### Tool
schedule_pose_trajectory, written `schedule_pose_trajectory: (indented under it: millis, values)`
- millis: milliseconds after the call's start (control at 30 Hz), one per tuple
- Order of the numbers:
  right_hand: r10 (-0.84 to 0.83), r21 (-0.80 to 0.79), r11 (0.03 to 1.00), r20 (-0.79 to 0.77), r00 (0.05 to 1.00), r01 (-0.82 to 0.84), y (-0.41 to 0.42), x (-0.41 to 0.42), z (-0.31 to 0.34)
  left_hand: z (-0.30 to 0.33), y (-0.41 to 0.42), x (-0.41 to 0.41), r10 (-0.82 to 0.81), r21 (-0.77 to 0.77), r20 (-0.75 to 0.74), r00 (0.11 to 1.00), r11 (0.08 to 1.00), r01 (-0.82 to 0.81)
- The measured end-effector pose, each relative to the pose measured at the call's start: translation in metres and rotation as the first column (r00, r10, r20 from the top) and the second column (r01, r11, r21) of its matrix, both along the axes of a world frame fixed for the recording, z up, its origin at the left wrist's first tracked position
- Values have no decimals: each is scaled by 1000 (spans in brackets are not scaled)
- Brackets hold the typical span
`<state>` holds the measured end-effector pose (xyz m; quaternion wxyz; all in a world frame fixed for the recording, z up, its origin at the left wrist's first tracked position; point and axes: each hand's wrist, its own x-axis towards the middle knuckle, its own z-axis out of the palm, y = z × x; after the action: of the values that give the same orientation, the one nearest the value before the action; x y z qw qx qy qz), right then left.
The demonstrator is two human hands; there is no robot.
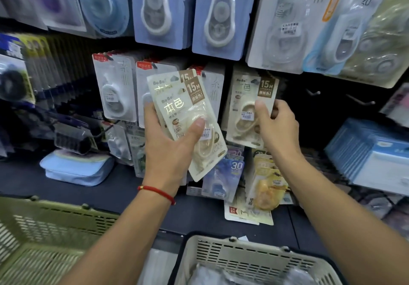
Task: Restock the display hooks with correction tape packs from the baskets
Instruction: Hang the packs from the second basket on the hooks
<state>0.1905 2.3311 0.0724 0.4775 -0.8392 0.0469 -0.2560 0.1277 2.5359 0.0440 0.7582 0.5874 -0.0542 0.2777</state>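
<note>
The right hand point(276, 123) pinches an upright beige carded correction tape pack point(247, 110) at the display hook, just right of the spare fanned beige packs point(188, 116) gripped by the left hand point(170, 143).

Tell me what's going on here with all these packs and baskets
A person is restocking a stationery display. Their left hand holds a small stack of beige correction tape packs, thumb pressed on the front one. Their right hand pinches one more beige pack up at the display wall, among the packs hanging there; whether it is on its hook yet cannot be seen. Two bare hooks stick out further right. Below, a beige basket and a green basket sit in front of the shelf.
</note>
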Motion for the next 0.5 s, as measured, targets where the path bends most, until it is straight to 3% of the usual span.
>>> schedule_pose_trajectory:
  millis: [100, 167, 233, 300, 500]
  values:
    - [-28, -156, 987, 62, 998, 37, 3, -15, -7, -3, -1, 3, -35, 21, -23, 999, 999, 35]
    - [162, -114, 981, 61, 985, -155, 9, -32, -14, -3, -6, 3, -116, -30, -44, 992, 993, 115]
    - [414, -19, 910, -27, 910, -414, 14, -48, -20, -2, -11, 3, -202, -109, -54, 978, 975, 196]
    - [507, 15, 862, -27, 862, -507, 16, -57, -22, 0, -17, 3, -254, -142, -59, 966, 959, 243]
    - [420, 138, 892, 104, 902, -431, 9, -60, -22, 0, -26, 4, -270, -173, -107, 957, 953, 250]
